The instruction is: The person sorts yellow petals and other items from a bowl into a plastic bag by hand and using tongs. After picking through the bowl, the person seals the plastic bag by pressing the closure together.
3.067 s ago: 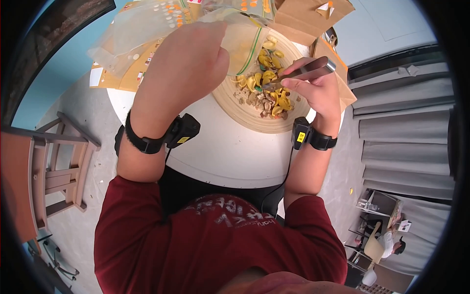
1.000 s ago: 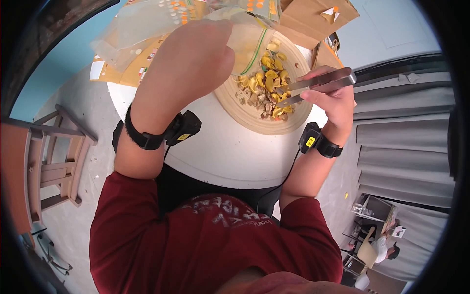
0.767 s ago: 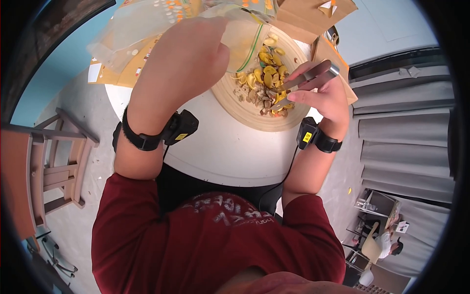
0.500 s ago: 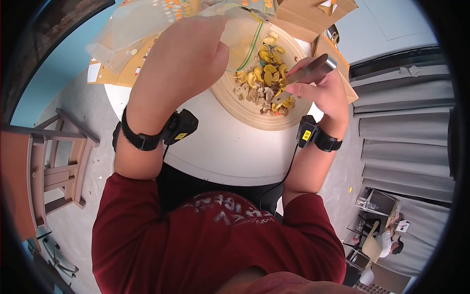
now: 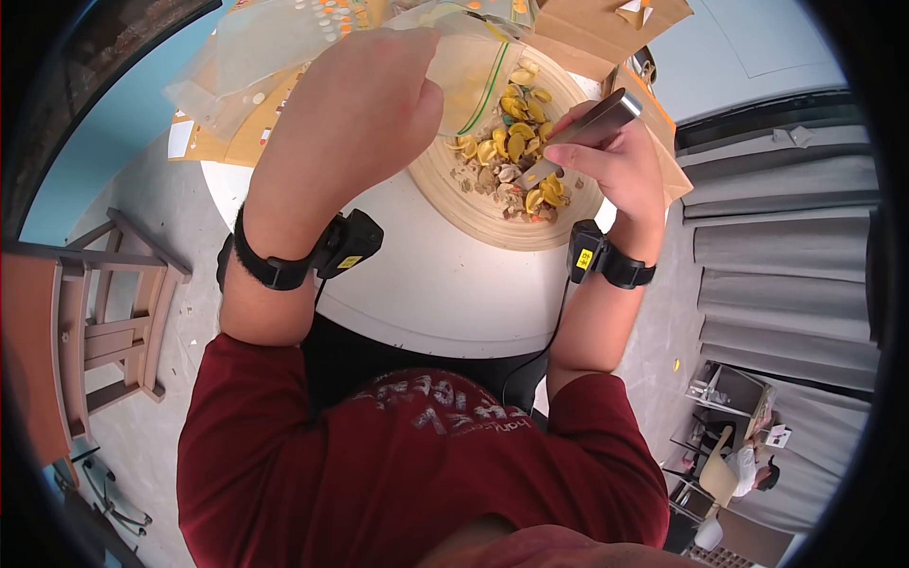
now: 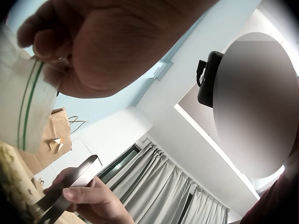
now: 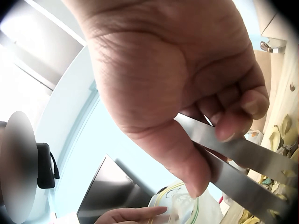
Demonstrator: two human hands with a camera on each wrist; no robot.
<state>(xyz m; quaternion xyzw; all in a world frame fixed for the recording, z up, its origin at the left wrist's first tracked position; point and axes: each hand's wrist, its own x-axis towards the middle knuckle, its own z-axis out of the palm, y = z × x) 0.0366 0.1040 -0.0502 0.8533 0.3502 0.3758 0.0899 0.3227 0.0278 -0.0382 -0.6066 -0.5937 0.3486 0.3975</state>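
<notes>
My left hand point(image 5: 365, 123) grips the edge of a clear zip bag point(image 5: 469, 85) with a green seal line, tilted over the far left part of a round wooden tray point(image 5: 440, 204). In my right hand point(image 5: 620, 166) are metal tongs point(image 5: 606, 115), pinched between thumb and fingers, tips down among the pile at the tray's near right. That pile mixes yellow curled shell-like pieces point(image 5: 516, 147) with brown and whitish crumbly bits point(image 5: 488, 180). The right wrist view shows the two arms of the tongs point(image 7: 233, 144) a little apart, their tips close over yellow pieces.
A white round table point(image 5: 426, 303) bears the tray. Brown paper bags point(image 5: 601, 38) stand behind it at the right. Clear bags with orange and white dots point(image 5: 275, 47) lie at the back left. A wooden chair point(image 5: 114, 322) stands left; another person point(image 5: 748, 469) sits far right.
The right hand has moved left over the tray, and the tongs, widely spread a second ago, have drawn together. The left hand and bag stay nearly in place.
</notes>
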